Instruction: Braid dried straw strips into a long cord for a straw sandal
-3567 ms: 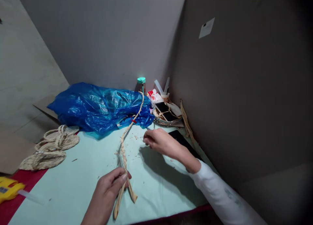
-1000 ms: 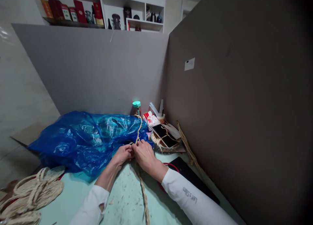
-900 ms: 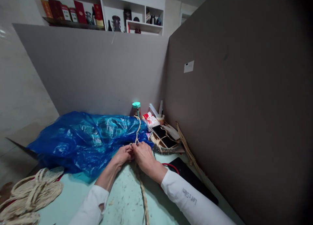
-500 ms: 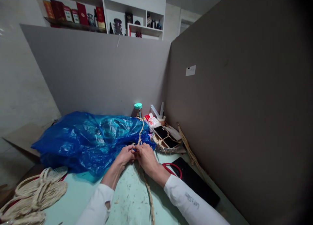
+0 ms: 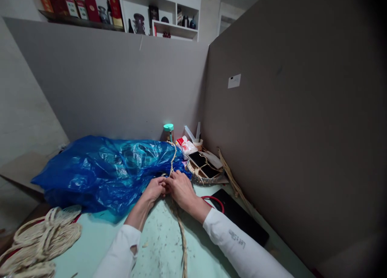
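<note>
A braided straw rope (image 5: 182,241) runs from the near edge of the pale green table (image 5: 157,249) up over a blue plastic bag (image 5: 102,171). My left hand (image 5: 155,188) and my right hand (image 5: 180,188) meet at the bag's front edge. Both are closed in a pinch on the rope where it reaches the bag. What exactly sits between the fingertips is hidden.
Coils of straw rope (image 5: 39,239) lie at the near left. A woven basket (image 5: 202,174) with dark phones, a teal-capped bottle (image 5: 168,132) and a cup stand in the corner. A black tablet (image 5: 240,219) and red scissor handles (image 5: 215,201) lie right of my arm. Grey partitions enclose the desk.
3.6 s ago my hands were apart, the left holding the rope's near end. Both have since come together at the bag's edge. Over the last second they stay put; only the view shifts.
</note>
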Demonstrator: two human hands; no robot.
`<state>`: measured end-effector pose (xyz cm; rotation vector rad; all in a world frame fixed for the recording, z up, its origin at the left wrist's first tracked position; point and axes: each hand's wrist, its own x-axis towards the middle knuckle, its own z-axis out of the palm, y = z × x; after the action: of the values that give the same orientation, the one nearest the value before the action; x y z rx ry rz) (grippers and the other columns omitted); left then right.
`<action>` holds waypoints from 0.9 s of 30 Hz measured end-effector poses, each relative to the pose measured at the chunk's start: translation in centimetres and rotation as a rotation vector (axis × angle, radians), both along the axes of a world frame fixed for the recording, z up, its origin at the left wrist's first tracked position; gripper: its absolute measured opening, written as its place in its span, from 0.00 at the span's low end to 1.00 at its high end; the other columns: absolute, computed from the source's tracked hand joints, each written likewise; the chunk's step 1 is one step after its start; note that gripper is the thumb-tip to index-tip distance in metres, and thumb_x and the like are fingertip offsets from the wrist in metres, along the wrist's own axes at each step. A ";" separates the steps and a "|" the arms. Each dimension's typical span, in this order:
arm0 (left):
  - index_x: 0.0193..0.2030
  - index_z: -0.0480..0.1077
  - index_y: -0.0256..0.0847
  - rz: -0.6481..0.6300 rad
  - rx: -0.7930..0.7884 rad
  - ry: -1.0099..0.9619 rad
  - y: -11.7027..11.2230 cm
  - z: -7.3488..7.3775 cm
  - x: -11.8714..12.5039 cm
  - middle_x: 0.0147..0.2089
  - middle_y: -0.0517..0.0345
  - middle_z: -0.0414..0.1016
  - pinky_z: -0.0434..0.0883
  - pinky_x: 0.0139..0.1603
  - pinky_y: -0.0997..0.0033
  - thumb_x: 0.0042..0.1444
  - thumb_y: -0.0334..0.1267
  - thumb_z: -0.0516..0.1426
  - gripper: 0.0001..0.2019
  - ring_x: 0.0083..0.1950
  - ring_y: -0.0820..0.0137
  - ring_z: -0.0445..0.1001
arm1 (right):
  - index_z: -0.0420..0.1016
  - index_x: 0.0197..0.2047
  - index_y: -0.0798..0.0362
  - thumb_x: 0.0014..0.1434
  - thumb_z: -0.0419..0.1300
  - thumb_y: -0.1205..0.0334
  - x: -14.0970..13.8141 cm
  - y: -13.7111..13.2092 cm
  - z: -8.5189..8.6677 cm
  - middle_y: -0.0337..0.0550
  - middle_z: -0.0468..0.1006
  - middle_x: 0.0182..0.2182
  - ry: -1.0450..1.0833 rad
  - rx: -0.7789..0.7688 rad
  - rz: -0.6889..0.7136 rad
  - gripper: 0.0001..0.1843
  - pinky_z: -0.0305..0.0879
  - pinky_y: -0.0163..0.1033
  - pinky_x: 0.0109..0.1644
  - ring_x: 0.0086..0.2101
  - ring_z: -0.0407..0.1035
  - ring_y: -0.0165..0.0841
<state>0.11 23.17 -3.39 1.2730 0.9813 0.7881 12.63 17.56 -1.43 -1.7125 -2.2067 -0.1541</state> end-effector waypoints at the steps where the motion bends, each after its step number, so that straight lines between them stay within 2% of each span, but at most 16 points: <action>1: 0.23 0.69 0.36 0.001 -0.001 -0.002 -0.1 0.1 0.0 0.17 0.66 0.66 0.58 0.20 0.78 0.28 0.20 0.54 0.12 0.19 0.76 0.63 | 0.75 0.44 0.51 0.63 0.54 0.63 0.0 0.1 0.1 0.46 0.74 0.41 -0.012 -0.006 0.003 0.10 0.56 0.40 0.41 0.43 0.64 0.38; 5: 0.22 0.68 0.36 0.003 -0.003 0.001 -0.1 0.1 0.1 0.16 0.66 0.65 0.56 0.20 0.79 0.27 0.20 0.54 0.11 0.18 0.78 0.62 | 0.74 0.40 0.57 0.62 0.53 0.66 0.1 0.5 0.3 0.50 0.75 0.39 -0.055 -0.039 0.017 0.09 0.58 0.40 0.41 0.41 0.66 0.39; 11: 0.28 0.71 0.35 0.002 0.004 0.040 0.3 -0.3 -0.1 0.17 0.67 0.65 0.59 0.21 0.77 0.29 0.19 0.54 0.15 0.19 0.78 0.61 | 0.72 0.42 0.56 0.62 0.52 0.63 0.6 0.3 0.5 0.49 0.74 0.41 -0.070 -0.062 0.028 0.10 0.60 0.38 0.37 0.41 0.67 0.38; 15: 0.28 0.70 0.35 -0.028 0.021 0.082 0.3 -0.4 -0.1 0.19 0.68 0.66 0.60 0.22 0.78 0.39 0.19 0.58 0.10 0.20 0.78 0.63 | 0.71 0.44 0.56 0.63 0.52 0.64 0.4 0.1 0.8 0.49 0.75 0.40 -0.090 -0.075 0.020 0.10 0.61 0.37 0.35 0.40 0.68 0.37; 18: 0.26 0.68 0.35 -0.042 0.039 0.106 0.3 -0.4 -0.1 0.20 0.69 0.64 0.60 0.22 0.79 0.49 0.22 0.59 0.07 0.20 0.79 0.62 | 0.72 0.44 0.59 0.62 0.52 0.68 0.0 0.2 0.8 0.52 0.75 0.39 -0.125 -0.082 0.045 0.10 0.62 0.39 0.38 0.41 0.67 0.39; 20: 0.25 0.66 0.35 -0.041 0.047 0.113 0.2 -0.4 0.0 0.20 0.70 0.63 0.59 0.21 0.79 0.51 0.24 0.59 0.08 0.20 0.80 0.61 | 0.73 0.43 0.61 0.61 0.51 0.70 -0.3 0.3 0.7 0.55 0.74 0.39 -0.146 -0.075 0.064 0.11 0.62 0.42 0.42 0.42 0.66 0.42; 23: 0.25 0.67 0.35 -0.036 0.049 0.102 0.2 -0.4 0.1 0.20 0.69 0.65 0.59 0.22 0.79 0.48 0.22 0.60 0.08 0.20 0.79 0.62 | 0.72 0.44 0.62 0.60 0.51 0.71 -0.4 0.5 0.4 0.57 0.73 0.40 -0.154 -0.055 0.077 0.12 0.62 0.46 0.45 0.44 0.65 0.44; 27: 0.25 0.68 0.36 -0.012 0.028 0.073 0.0 -0.1 0.1 0.18 0.67 0.66 0.58 0.21 0.78 0.35 0.18 0.58 0.10 0.19 0.77 0.63 | 0.72 0.43 0.62 0.56 0.54 0.71 -0.1 0.6 0.0 0.58 0.73 0.40 -0.105 -0.045 0.067 0.11 0.62 0.45 0.44 0.44 0.64 0.45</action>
<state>0.23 23.15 -3.53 1.3386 1.0230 0.7534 12.56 18.15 -1.43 -1.6865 -2.3575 -0.1834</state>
